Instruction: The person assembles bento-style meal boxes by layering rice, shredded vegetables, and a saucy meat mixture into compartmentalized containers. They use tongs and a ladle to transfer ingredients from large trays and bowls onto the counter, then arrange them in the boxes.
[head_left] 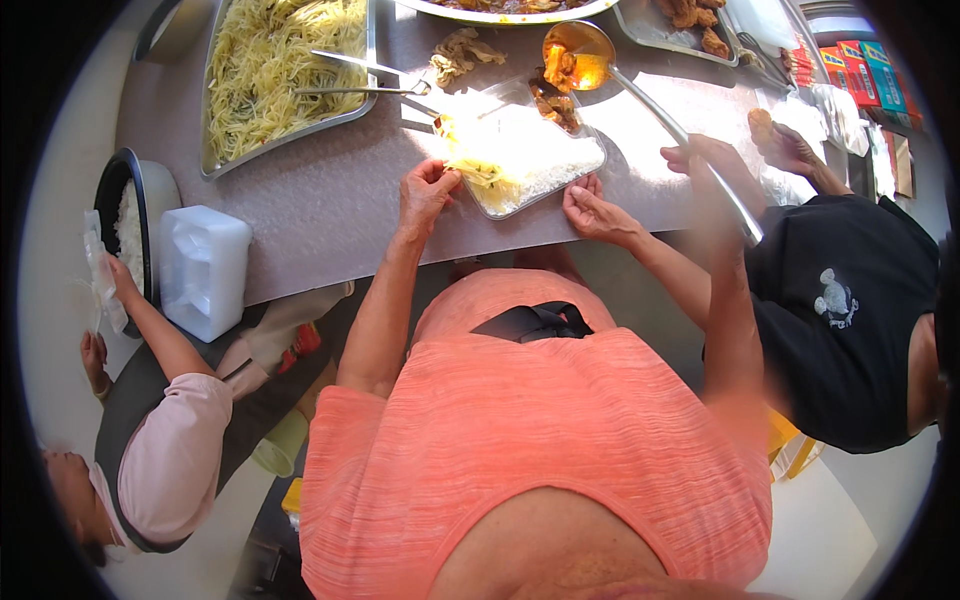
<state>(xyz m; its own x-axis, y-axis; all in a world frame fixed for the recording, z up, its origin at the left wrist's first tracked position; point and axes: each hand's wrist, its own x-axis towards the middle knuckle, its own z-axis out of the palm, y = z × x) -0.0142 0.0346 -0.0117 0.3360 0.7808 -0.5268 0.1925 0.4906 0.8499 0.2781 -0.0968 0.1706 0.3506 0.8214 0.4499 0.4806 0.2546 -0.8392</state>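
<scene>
Here, left fingers [443, 181] touch the food tray [540, 201] at its left edge.

Well to the right of the right hand's fingers [674, 156], and farther off, a red box [860, 76] and a teal box [886, 78] are standing side by side, both showing pale printed marks that are coming out too small and warped to be read with certainty. To the right of the same fingers and nearer the lower edge, a black shirt [800, 345] is bearing a white printed figure [834, 298], with any lettering in it staying illegible.
</scene>
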